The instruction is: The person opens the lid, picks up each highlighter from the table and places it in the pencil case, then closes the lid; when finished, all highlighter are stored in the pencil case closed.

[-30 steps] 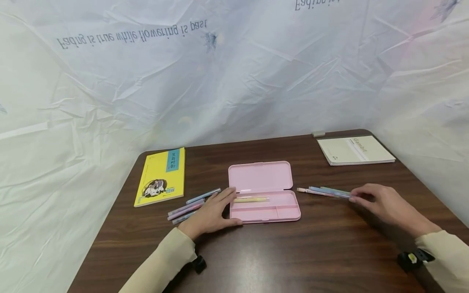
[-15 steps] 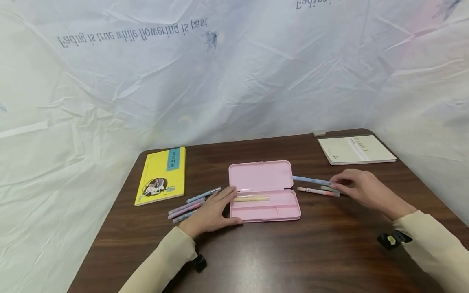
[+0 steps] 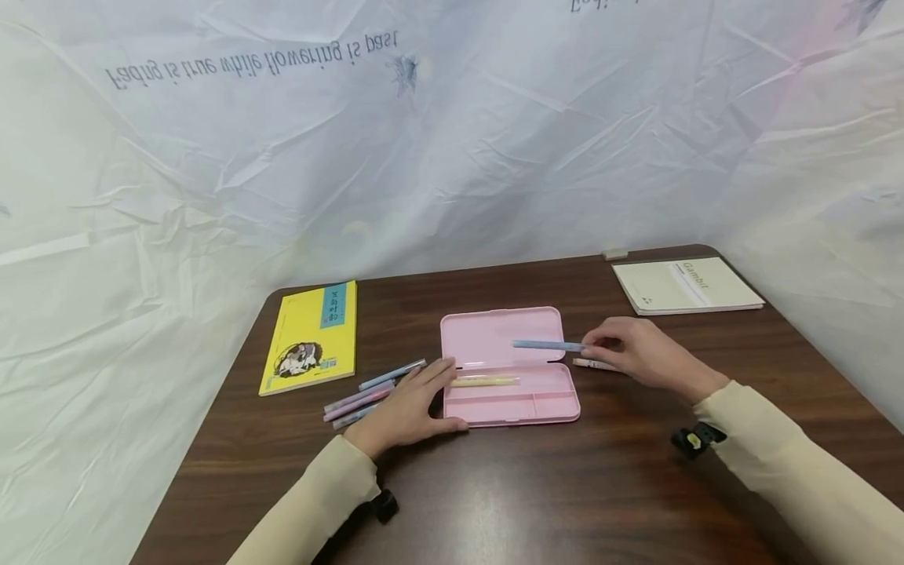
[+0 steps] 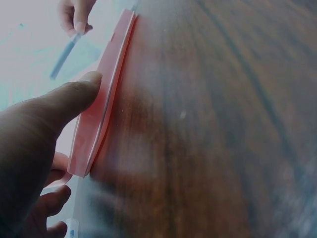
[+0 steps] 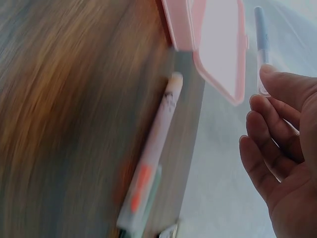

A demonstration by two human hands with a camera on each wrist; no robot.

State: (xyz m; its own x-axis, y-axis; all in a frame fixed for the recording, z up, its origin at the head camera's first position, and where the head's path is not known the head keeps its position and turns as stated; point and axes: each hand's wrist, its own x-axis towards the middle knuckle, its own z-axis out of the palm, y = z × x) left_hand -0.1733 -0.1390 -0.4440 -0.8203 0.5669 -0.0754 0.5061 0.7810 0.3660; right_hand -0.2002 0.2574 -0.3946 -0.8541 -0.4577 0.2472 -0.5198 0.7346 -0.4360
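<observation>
An open pink pencil case (image 3: 487, 408) lies on the table, its lid (image 3: 480, 337) folded back. A yellow pen (image 3: 487, 381) lies in its long rear compartment. My left hand (image 3: 402, 412) holds the case at its left end, the thumb against the front wall in the left wrist view. My right hand (image 3: 639, 353) pinches a blue pen (image 3: 544, 345) by one end between thumb and fingertips. That pen is raised, pointing left across the lid in the head view. Below the right hand lies a whitish pen (image 5: 153, 141) with an orange patch, beside a green one (image 5: 151, 203).
Several pens (image 3: 360, 404) lie left of the case, partly behind the left hand. A yellow book (image 3: 311, 337) is at the table's left, a cream notebook (image 3: 685, 286) at the back right. A small pale block (image 3: 614, 254) sits at the back edge.
My right hand has picked the blue pen up from the pens at right and carried it left to above the lid. The left hand has stayed on the case.
</observation>
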